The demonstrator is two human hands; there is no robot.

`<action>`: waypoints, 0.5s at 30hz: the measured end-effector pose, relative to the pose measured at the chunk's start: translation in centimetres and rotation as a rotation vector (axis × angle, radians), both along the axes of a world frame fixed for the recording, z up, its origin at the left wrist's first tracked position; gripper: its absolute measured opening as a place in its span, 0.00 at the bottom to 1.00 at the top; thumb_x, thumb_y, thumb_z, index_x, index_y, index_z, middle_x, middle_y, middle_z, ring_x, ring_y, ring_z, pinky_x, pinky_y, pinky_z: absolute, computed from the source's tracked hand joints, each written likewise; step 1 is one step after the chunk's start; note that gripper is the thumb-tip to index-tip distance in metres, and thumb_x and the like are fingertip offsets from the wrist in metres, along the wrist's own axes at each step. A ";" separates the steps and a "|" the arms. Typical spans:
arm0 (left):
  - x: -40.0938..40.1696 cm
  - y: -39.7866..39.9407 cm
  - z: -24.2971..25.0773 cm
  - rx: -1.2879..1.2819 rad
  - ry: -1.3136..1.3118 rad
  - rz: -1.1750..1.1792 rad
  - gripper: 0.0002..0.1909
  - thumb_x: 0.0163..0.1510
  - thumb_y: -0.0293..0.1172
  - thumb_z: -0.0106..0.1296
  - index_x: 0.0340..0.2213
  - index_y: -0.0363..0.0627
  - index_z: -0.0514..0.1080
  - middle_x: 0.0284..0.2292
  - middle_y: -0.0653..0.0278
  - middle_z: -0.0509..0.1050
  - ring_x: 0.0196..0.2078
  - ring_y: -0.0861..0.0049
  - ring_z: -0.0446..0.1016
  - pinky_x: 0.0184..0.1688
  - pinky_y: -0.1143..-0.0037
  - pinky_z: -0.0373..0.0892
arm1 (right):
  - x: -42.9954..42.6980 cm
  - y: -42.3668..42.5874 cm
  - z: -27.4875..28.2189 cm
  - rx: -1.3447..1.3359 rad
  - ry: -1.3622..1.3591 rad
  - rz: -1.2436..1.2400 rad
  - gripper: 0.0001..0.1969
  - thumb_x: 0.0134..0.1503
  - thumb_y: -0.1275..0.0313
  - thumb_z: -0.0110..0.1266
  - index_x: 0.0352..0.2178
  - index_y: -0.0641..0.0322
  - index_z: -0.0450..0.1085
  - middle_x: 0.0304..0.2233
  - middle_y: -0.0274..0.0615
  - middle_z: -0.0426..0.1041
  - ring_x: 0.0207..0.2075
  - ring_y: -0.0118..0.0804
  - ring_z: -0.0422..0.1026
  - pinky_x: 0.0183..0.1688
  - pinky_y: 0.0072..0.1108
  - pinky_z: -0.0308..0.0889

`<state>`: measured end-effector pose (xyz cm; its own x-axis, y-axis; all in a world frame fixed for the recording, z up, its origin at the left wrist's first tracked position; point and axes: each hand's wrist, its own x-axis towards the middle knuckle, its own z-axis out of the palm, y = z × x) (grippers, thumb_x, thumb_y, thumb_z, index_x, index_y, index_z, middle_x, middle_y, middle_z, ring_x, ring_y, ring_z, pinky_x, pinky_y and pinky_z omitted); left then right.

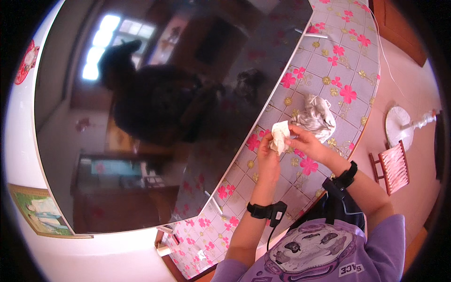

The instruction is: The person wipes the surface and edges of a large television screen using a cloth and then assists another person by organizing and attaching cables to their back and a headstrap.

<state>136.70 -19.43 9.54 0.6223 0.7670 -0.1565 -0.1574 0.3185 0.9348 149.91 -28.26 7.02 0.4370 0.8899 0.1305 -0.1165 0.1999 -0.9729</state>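
Both of my hands grip a small crumpled white tissue or cloth (pixel 280 136) above a floral tablecloth. My left hand (pixel 268 151) pinches its lower left side, while the fingers of my right hand (pixel 307 141) hold its right side. Just beyond my right hand, a bunched greyish-white rag (pixel 317 114) lies on the tablecloth (pixel 338 75). Before me stands a large flat-screen television (pixel 183 116), its dark glossy screen reflecting a person and windows. The hands are a short way from its lower edge.
Metal television feet (pixel 214 203) stand on the table, which has a curved front edge. Small items, including a white scrap (pixel 201 254), lie at its left end. A red-framed stool (pixel 394 168) and a round stand base (pixel 399 127) are on the tiled floor. A white cable (pixel 384 53) hangs down.
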 end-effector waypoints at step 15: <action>-14.3 0.8 -13.0 1.169 0.927 0.163 0.16 0.52 0.25 0.44 0.45 0.41 0.65 0.45 0.52 0.65 0.49 0.56 0.63 0.51 0.64 0.59 | 7.2 11.4 6.9 0.258 -0.183 -0.732 0.14 0.48 0.84 0.49 0.38 0.64 0.68 0.36 0.43 0.71 0.41 0.36 0.70 0.45 0.22 0.63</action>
<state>122.38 -18.65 -3.44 0.5461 0.7834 0.2967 0.6579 -0.6203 0.4271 157.09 -16.81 13.93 0.8505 0.3166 0.4201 0.2893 0.3855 -0.8762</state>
